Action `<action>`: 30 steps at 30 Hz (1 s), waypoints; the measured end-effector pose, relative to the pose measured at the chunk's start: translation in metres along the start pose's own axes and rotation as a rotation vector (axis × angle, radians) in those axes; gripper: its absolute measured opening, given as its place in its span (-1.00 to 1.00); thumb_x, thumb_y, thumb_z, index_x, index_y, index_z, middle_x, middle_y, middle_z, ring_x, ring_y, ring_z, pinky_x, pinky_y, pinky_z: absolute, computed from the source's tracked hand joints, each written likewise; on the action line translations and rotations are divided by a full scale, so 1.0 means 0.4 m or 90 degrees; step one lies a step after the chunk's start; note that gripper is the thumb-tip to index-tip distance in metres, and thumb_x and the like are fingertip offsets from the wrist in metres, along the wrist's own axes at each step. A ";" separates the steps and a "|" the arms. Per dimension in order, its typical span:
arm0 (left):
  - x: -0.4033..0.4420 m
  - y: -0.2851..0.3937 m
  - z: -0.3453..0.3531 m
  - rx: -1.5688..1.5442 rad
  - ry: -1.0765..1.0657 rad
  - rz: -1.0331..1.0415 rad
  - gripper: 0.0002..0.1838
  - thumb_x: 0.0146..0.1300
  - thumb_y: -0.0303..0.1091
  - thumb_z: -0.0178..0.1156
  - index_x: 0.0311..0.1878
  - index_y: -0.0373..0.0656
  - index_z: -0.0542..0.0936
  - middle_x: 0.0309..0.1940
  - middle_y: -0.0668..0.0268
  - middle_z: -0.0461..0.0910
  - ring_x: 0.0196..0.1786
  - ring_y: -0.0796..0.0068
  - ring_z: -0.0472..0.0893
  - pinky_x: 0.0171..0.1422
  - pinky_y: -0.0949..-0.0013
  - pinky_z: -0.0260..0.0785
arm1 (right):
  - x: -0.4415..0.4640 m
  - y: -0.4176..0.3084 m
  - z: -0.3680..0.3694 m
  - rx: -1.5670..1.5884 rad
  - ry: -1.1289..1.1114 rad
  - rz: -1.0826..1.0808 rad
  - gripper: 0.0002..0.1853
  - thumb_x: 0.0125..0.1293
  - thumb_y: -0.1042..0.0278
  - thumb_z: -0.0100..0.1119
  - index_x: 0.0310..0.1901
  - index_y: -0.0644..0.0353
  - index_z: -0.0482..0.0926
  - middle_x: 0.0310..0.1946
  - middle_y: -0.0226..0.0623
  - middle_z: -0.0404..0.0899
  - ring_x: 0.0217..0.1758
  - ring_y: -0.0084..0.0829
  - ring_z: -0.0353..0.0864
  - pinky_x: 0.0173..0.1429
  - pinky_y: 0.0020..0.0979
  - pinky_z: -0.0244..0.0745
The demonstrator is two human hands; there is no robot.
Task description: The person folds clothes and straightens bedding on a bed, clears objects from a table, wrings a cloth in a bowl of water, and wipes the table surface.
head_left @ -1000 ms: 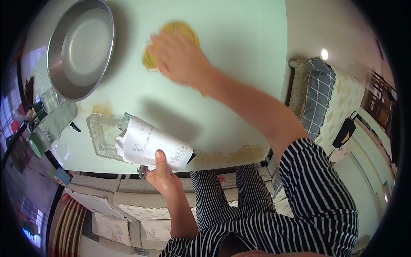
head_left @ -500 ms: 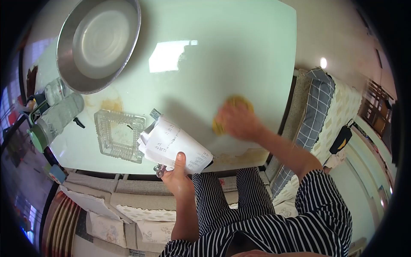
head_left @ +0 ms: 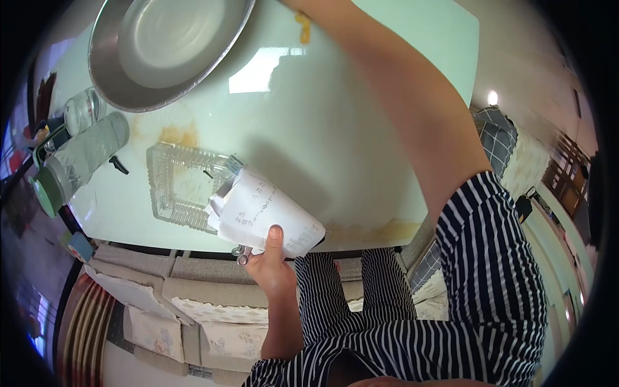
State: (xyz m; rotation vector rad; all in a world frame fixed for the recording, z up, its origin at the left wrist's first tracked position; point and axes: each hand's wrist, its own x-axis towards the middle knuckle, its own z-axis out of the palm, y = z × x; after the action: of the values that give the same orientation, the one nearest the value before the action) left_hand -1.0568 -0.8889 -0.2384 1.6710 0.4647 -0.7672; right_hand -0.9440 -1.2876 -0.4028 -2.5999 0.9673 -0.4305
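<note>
My left hand is closed around a bundle of folded white papers with handwriting, thumb on top, held above the table's near edge. Small metal pieces stick out beside the fingers, and a small greyish item pokes from the bundle's far end. My right arm reaches far across the table; my right hand is cut off by the top edge, its fingers out of sight. A curled yellow piece shows just below it; whether it is cloth or a reflection I cannot tell.
A clear ribbed glass tray rests left of the papers. A large metal basin stands far left. Near it are a green-lidded glass jug and a glass jar. Brownish stains mark the glossy white table; a sofa lines the near side.
My right hand has swept from the table's right-middle to the far edge, away from me; the round yellow cloth under it has left its spot. My left hand still holds the papers.
</note>
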 end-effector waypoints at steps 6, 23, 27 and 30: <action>-0.002 0.019 -0.020 -0.004 0.027 0.023 -0.46 0.33 -0.38 0.34 0.28 -0.41 0.40 0.13 0.13 0.55 0.14 0.36 0.57 0.30 0.25 0.39 | -0.325 -0.131 -0.048 -0.266 -0.165 -0.185 -0.62 0.35 0.22 0.13 0.18 0.08 0.56 0.25 -0.25 0.51 0.38 -0.17 0.36 0.42 -0.02 0.25; -0.068 -0.016 0.113 0.070 -0.051 0.098 -0.48 0.36 -0.46 0.29 0.24 -0.54 0.33 0.10 0.01 0.54 0.11 0.34 0.58 0.33 0.27 0.40 | -0.696 0.287 -0.344 -0.169 -0.283 0.096 -0.54 0.37 0.25 0.11 0.30 -0.06 0.48 0.16 -0.22 0.46 0.30 -0.12 0.40 0.36 -0.01 0.28; -0.025 -0.019 0.208 0.071 -0.141 0.171 -0.52 0.35 -0.51 0.27 0.24 -0.49 0.36 0.08 0.05 0.57 0.10 0.41 0.59 0.32 0.35 0.42 | -0.686 0.343 -0.346 -0.162 0.023 0.139 -0.48 0.56 0.13 -0.17 0.46 0.10 0.32 0.49 -0.09 0.24 0.59 -0.06 0.09 0.61 -0.02 -0.08; -0.008 -0.017 0.298 0.032 -0.207 0.233 -0.47 0.29 -0.51 0.35 0.23 -0.52 0.37 0.06 0.00 0.57 0.01 0.38 0.61 0.25 0.32 0.47 | -0.819 0.288 -0.327 -0.114 0.062 0.170 -0.51 0.45 0.19 0.00 0.37 0.01 0.42 0.39 -0.14 0.33 0.47 -0.05 0.23 0.49 0.01 0.11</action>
State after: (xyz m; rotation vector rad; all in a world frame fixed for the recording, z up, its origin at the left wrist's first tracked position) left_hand -1.0921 -1.0022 -0.2533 1.5792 -0.0886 -0.7595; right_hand -1.2974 -1.1764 -0.3854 -2.5709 1.4233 -0.4202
